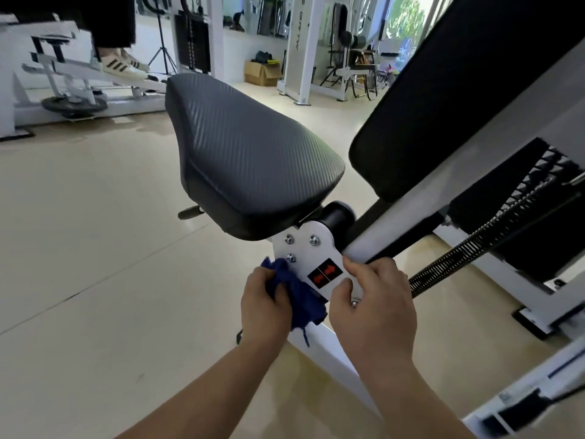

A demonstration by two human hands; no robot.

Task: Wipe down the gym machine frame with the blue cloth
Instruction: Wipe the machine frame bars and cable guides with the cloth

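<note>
1. The left hand (264,304) has its grip bunched round the blue cloth (296,296), pressed against the frame's bracket plate (305,248) at the seat's (247,160) six o'clock.
2. The right hand (375,307), at the cloth's three o'clock, curls its grip over the plate's edge.
3. The risk, I'd say, is the cloth's dangling thread (306,339) snagging a bolt (313,239), or knuckles knocking together.

The left hand (264,302) is covering much of the blue cloth (300,299), so its full shape is not showing. The right hand (373,305) is hiding the lower corner of the frame plate (311,251). The back pad (459,99) is running out past the top and right edges. At top left, the top edge is cutting off a person (120,55) at the legs.
</note>
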